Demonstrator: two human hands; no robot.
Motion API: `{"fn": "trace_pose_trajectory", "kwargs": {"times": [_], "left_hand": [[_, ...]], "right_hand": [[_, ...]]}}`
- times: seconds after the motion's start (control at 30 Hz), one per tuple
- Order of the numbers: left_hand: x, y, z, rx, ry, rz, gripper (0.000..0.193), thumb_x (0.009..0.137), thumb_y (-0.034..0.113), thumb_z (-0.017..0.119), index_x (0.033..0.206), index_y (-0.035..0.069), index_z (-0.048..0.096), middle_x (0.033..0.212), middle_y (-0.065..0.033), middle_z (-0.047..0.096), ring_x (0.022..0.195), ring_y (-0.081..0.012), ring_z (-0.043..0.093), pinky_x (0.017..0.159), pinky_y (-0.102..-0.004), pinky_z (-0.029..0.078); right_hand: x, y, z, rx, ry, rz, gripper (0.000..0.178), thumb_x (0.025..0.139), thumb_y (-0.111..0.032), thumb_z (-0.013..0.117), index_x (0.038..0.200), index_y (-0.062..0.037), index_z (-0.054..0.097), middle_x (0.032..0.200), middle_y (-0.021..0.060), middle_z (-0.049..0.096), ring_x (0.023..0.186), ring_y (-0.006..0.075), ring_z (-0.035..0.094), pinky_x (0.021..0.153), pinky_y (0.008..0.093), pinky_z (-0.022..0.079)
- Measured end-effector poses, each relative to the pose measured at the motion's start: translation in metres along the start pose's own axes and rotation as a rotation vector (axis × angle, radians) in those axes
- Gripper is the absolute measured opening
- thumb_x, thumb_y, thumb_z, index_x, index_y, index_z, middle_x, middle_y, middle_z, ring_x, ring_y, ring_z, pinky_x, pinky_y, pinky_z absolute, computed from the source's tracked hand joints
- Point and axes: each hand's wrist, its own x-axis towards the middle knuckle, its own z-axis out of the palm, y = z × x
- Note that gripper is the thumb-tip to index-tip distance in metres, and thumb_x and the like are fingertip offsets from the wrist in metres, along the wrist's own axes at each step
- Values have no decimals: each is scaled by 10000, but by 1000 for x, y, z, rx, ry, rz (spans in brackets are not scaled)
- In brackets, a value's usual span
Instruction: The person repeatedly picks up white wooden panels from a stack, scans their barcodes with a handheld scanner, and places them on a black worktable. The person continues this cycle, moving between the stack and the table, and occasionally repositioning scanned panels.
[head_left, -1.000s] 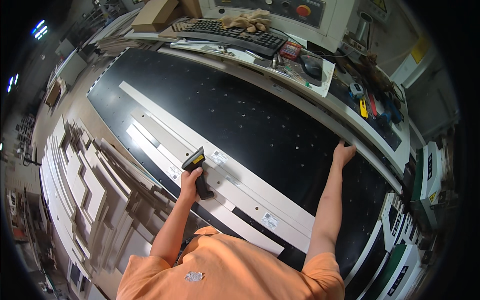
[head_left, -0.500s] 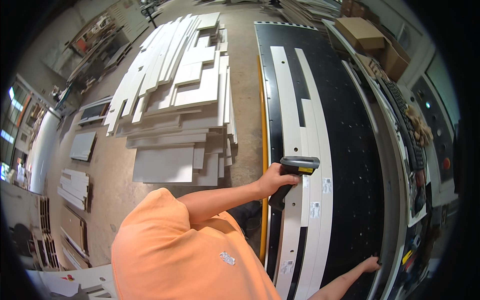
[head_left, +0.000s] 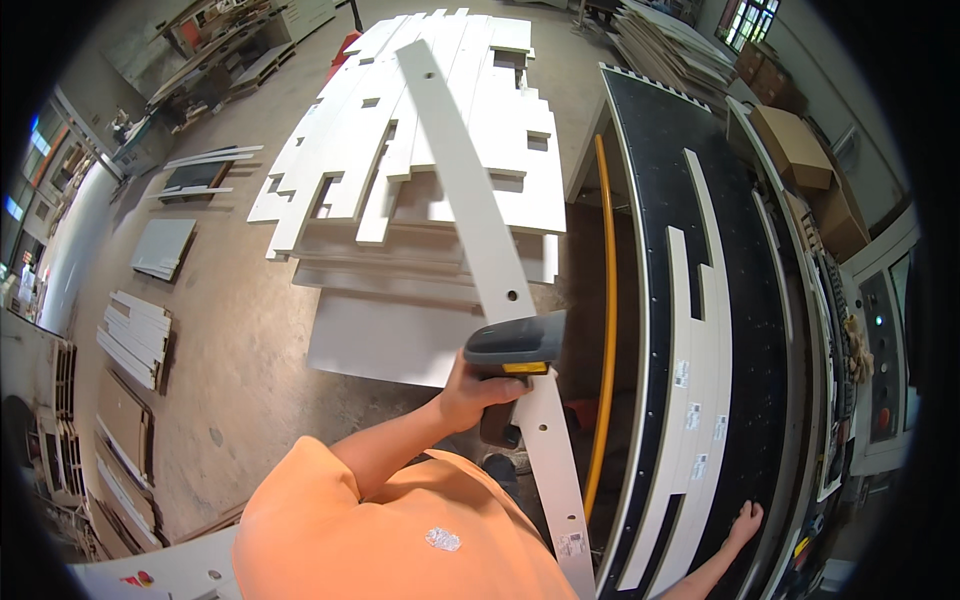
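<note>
A dark grey barcode scanner with a yellow label is gripped in my left hand. The same hand also holds a long, narrow white board, which slants up off the black table, its far end in front of a stack of panels. Round holes run along that board, and a printed label sits near its lower end. Over the table's right side reaches my right hand, small in view, its fingers apart and holding nothing visible. Other white boards with labels lie on the black table.
A large stack of white panels stands on the floor to the left. Along the table's left side runs a yellow rail. Cardboard boxes and a control panel are at the right. Smaller board piles lie farther left.
My left hand has moved left with the scanner, lifting the white board off the table and tilting it over the gap. My right hand has come away from the table's right edge.
</note>
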Motion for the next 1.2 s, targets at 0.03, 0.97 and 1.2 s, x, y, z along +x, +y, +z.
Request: {"fn": "trace_pose_trajectory", "kwargs": {"times": [0.03, 0.97, 1.2], "left_hand": [[-13, 13, -22, -41, 11, 25, 383, 796, 58, 791, 1159, 5, 677, 1028, -50, 722, 957, -139, 660, 884, -299, 528], [-154, 209, -257, 426, 845, 450, 481, 812, 395, 637, 1083, 3, 571, 886, -85, 620, 886, -278, 611, 935, -492, 504], [-112, 219, -260, 459, 818, 443, 524, 813, 443, 641, 1087, 1, 574, 874, -84, 629, 984, -362, 654, 924, -493, 496]], "right_hand": [[-21, -36, 20, 31, -22, -7, 457, 965, -227, 669, 1330, 35, 579, 1234, 156, 637, 1089, 249, 616, 909, 346, 511], [-481, -757, 470, -198, -477, -1044, 772, 895, -339, 747, 1423, 116, 414, 1507, 349, 349, 1371, 458, 395, 1107, 535, 403], [-506, -691, 400, -125, -450, -1193, 711, 812, -208, 792, 1344, 128, 461, 1481, 329, 373, 1297, 483, 413, 1049, 572, 416]]}}
